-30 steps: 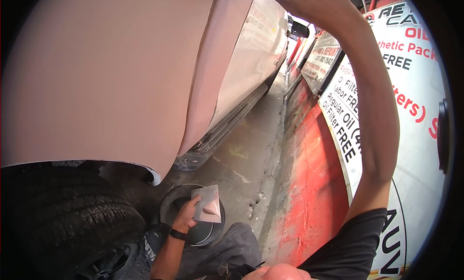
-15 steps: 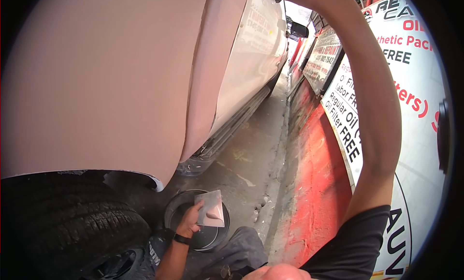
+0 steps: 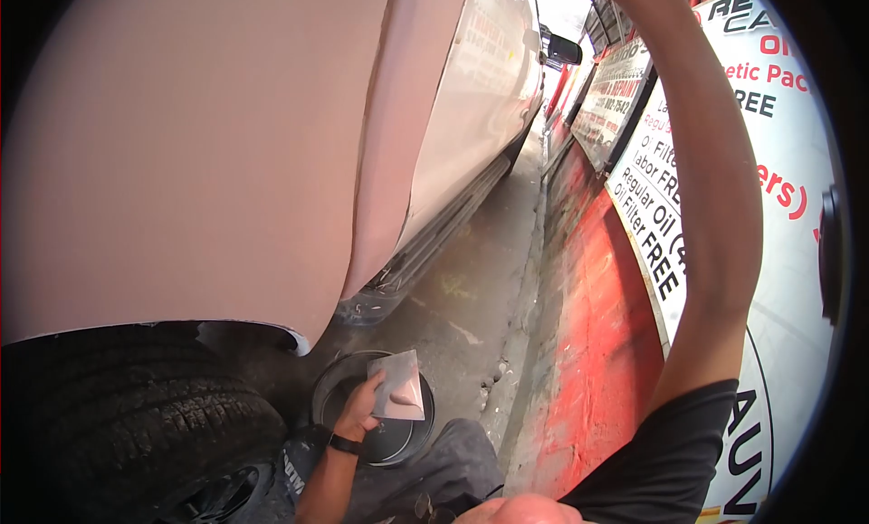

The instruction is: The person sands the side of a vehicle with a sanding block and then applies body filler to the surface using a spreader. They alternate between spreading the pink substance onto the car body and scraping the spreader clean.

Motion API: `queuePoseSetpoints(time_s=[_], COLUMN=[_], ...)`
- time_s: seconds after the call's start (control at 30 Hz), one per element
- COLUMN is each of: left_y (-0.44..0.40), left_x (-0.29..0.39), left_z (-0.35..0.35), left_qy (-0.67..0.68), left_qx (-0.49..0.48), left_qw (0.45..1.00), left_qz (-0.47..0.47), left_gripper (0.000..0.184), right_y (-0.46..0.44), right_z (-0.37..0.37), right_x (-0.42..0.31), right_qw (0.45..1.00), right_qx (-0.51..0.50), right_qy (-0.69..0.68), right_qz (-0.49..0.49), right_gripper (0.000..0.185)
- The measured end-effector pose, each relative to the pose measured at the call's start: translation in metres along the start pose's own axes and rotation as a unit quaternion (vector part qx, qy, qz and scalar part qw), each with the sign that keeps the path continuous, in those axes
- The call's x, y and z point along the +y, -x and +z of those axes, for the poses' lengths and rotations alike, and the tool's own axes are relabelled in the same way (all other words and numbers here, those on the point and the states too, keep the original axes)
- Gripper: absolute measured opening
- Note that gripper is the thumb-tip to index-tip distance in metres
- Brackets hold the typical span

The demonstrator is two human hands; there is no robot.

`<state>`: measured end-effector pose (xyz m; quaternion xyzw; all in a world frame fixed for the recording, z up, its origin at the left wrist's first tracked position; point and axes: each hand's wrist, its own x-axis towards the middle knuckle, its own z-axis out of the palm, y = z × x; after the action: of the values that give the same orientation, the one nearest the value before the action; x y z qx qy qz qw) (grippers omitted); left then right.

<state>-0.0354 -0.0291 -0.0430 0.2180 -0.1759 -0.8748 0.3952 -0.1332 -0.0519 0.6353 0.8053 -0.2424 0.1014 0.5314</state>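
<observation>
At the lower centre, the left hand (image 3: 360, 408) grips a pale square plate (image 3: 395, 377) by its left edge, fingers closed on it; a pinkish patch (image 3: 406, 399) shows on the plate's face. The plate appears above a round dark tub (image 3: 389, 443), overlapping its opening in this view. A black band (image 3: 345, 444) encircles the left wrist. The right arm (image 3: 715, 189), in a dark sleeve (image 3: 665, 456), rises along the right side to the top edge, its hand out of frame; whether that hand is open or closed cannot be told. At left, a matte pinkish car panel (image 3: 190, 153) curves over a tire (image 3: 136, 406). Beyond it lie a glossier door (image 3: 480, 99) and a dark side mirror (image 3: 565, 50). At right, a lettered sign (image 3: 792, 280) stands above a red-painted wall base (image 3: 593, 343).
</observation>
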Motion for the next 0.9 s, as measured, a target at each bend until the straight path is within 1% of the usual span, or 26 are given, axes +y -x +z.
queuePoseSetpoints(time_s=[0.03,0.1,0.17,0.2,0.27,0.37,0.43,0.47,0.5,0.53,0.6,0.63,0.67,0.7,0.73,0.8,0.83,0.87,0.9], left_y=[0.003,0.010,0.007,0.000,-0.007,-0.005,0.000,-0.003,-0.009,-0.010,-0.007,-0.005,0.002,0.012,0.020,0.032,0.036,0.039,0.054], left_x=[0.003,0.008,0.006,0.000,-0.004,-0.005,0.000,0.001,-0.004,-0.004,-0.002,0.000,0.004,0.016,0.027,0.043,0.050,0.059,0.073], left_z=[0.003,0.010,0.010,0.003,-0.004,-0.004,0.000,-0.003,-0.009,-0.010,-0.012,-0.009,-0.004,0.004,0.014,0.040,0.052,0.059,0.087], left_qy=[-0.011,-0.003,0.011,0.019,0.027,0.022,0.016,0.005,-0.003,-0.011,-0.022,-0.022,-0.024,-0.026,-0.027,-0.017,-0.008,-0.008,0.016], left_qx=[0.001,0.000,0.000,0.003,0.008,0.013,0.016,-0.001,-0.018,-0.032,-0.013,-0.002,-0.023,-0.044,-0.066,-0.004,0.030,0.010,-0.009], left_qw=[1.000,1.000,1.000,1.000,1.000,1.000,1.000,1.000,1.000,0.999,1.000,0.999,0.999,0.997,0.995,0.999,0.999,1.000,1.000], left_qz=[0.003,-0.001,-0.003,-0.003,0.004,0.007,0.004,0.005,0.006,0.007,-0.015,-0.027,-0.040,-0.054,-0.068,-0.039,-0.027,-0.004,-0.003], left_gripper=[0.042,0.040,0.040,0.039,0.039,0.039,0.039,0.041,0.043,0.045,0.045,0.045,0.045,0.044,0.044,0.043,0.043,0.042,0.042], right_y=[0.003,0.007,0.013,0.016,0.025,0.042,0.066,0.075,0.083,0.094,0.123,0.137,0.154,0.171,0.187,0.218,0.231,0.241,0.245], right_z=[-0.003,-0.007,-0.003,0.006,0.013,0.023,0.030,0.033,0.032,0.036,0.054,0.060,0.070,0.068,0.072,0.079,0.081,0.084,0.087], right_x=[-0.003,-0.006,-0.009,-0.014,-0.026,-0.020,-0.010,-0.006,-0.014,-0.020,-0.036,-0.052,-0.069,-0.091,-0.114,-0.153,-0.171,-0.184,-0.193], right_qw=[0.999,0.999,0.984,0.976,0.986,0.986,0.987,0.988,0.995,0.995,0.994,0.995,0.996,0.998,0.998,0.984,0.975,0.963,0.954], right_qx=[0.012,0.033,0.050,0.106,0.104,0.101,0.073,0.061,0.085,0.093,0.107,0.097,0.089,0.028,0.000,-0.029,-0.046,-0.067,-0.078], right_qy=[-0.042,-0.009,0.141,0.128,0.078,0.100,0.117,0.126,0.037,0.034,0.017,0.018,0.005,0.039,-0.027,-0.162,-0.205,-0.252,-0.280], right_qz=[0.012,-0.018,-0.101,-0.140,-0.100,-0.086,-0.077,-0.071,-0.039,-0.020,0.021,0.011,-0.012,-0.040,-0.048,-0.062,-0.068,-0.073,-0.074], right_gripper=[0.039,0.038,0.036,0.034,0.035,0.038,0.039,0.039,0.041,0.043,0.048,0.051,0.052,0.051,0.053,0.061,0.062,0.064,0.063])
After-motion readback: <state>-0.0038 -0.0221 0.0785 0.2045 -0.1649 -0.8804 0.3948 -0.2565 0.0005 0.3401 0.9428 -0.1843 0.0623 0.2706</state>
